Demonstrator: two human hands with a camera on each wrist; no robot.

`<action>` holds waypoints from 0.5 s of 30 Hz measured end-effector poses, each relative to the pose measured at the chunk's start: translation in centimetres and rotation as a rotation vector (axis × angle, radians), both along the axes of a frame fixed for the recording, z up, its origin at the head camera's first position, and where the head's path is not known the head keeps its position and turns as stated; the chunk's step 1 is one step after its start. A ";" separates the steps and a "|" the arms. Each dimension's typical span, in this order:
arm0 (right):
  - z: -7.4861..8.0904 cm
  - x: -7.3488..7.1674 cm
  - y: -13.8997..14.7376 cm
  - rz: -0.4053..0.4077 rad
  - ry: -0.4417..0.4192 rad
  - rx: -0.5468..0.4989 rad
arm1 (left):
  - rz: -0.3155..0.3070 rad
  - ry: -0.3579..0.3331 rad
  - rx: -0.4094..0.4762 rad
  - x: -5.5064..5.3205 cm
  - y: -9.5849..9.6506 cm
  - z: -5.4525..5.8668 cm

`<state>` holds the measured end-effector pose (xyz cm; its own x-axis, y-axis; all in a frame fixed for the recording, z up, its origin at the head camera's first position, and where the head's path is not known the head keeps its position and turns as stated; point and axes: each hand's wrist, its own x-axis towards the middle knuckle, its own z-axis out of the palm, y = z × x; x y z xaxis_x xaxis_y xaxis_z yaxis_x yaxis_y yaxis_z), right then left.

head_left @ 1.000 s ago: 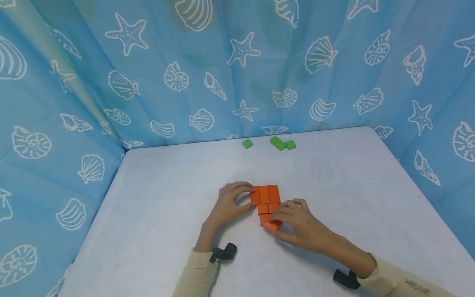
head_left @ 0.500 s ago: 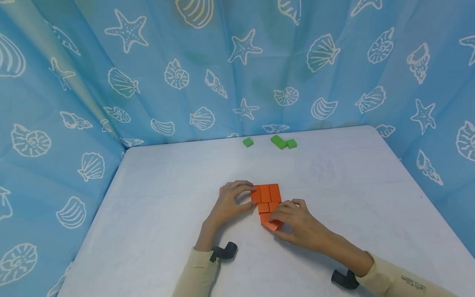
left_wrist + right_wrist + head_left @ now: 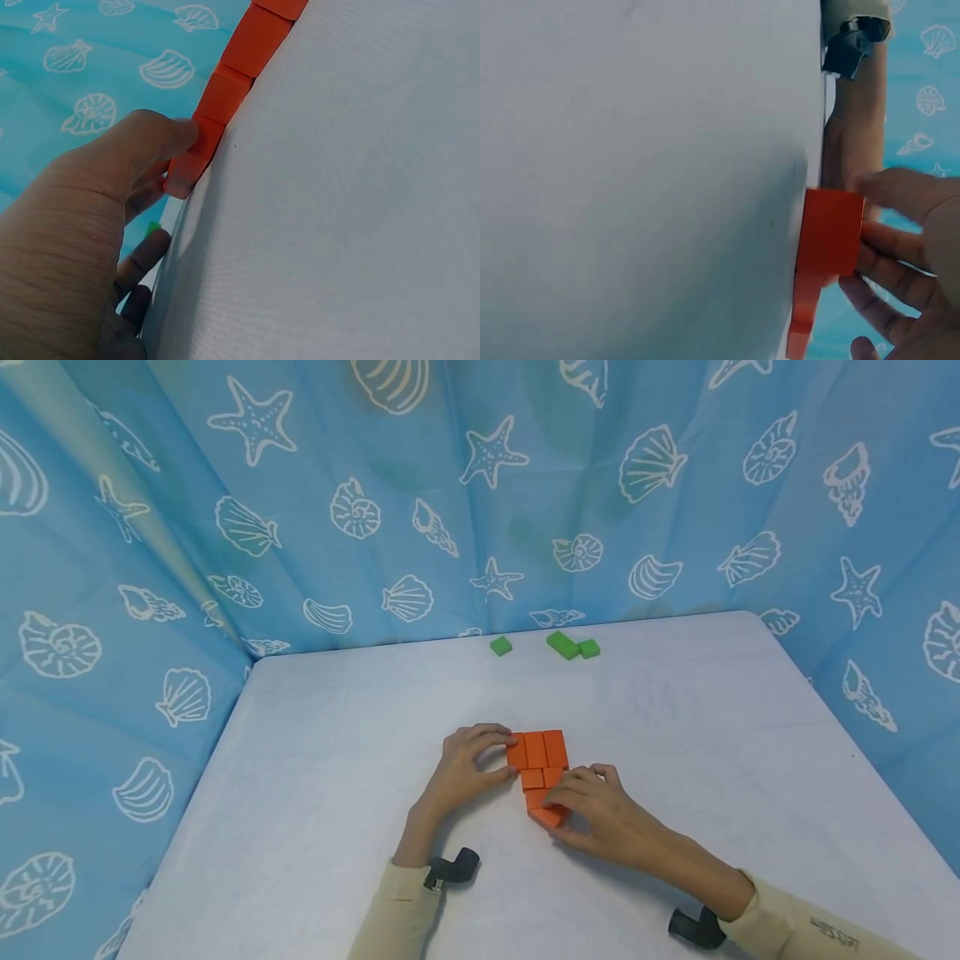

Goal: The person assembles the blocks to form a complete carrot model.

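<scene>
Several small orange blocks [image 3: 534, 750] lie side by side on the white table, a wider row at the far end and narrower rows nearer me. At the far left block, my left hand [image 3: 459, 774] pinches the end with thumb and index finger. In the left wrist view the thumb [image 3: 169, 139] presses on this block's near side, the other fingers partly behind it. My right hand [image 3: 606, 817] holds another orange block [image 3: 830, 232] between thumb and fingers. That block sits tilted at the near end of the group, and the fingers hide part of the blocks there.
Three green blocks stand at the table's far edge: one alone [image 3: 501, 646], and a longer one [image 3: 562, 645] beside a small one [image 3: 589, 648]. A blue curtain [image 3: 420, 527] with shell prints hangs behind and along the sides. Black wrist cameras [image 3: 454, 866] sit on both wrists.
The orange block in my right hand has tipped a little between thumb and fingers. Both hands stay almost in place, and the other blocks look unmoved.
</scene>
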<state>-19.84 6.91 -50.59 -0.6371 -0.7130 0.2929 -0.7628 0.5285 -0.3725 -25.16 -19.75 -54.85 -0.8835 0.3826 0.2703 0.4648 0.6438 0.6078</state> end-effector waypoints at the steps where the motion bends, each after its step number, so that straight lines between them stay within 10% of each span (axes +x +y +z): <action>1: 0.2 0.0 0.0 -0.002 -0.017 0.004 | 0.001 -0.004 -0.001 0.0 0.0 0.0; 15: 3.4 -6.3 1.1 -0.214 -0.069 -0.010 | -0.012 0.005 0.002 0.1 -0.1 0.1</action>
